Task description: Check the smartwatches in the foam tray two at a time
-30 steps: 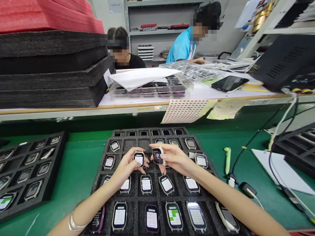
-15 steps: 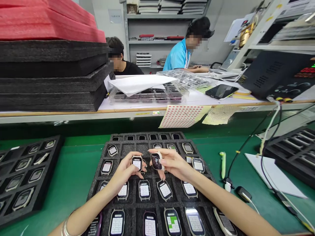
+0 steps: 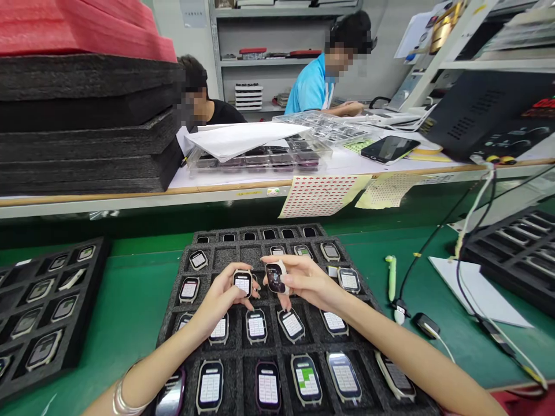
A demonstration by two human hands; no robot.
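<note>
My left hand [image 3: 229,292] grips a smartwatch [image 3: 242,283] whose lit screen shows a white grid, the thumb lying at its lower edge. Beside it, my right hand [image 3: 303,280] holds a second smartwatch [image 3: 274,277], with a pale case and a dark screen bearing a small figure. Both are lifted over a black foam tray [image 3: 273,346] with rows of compartments. Several strapless smartwatches lie in it, most with white grids lit. One watch [image 3: 306,378] in the front row shows green blocks on its grid. My forearms cover part of the tray.
Another foam tray of watches [image 3: 41,312] lies at left, a further tray [image 3: 515,254] at right. Cables, a green pen-like stick [image 3: 391,277] and white paper [image 3: 481,292] lie on the right. A raised shelf carries stacked foam [image 3: 87,127] and a phone [image 3: 390,149]. Two people sit beyond.
The view has shifted slightly, so the shelf appears a little higher and to the left. Both hands keep hold of their smartwatches, with hardly any movement between them.
</note>
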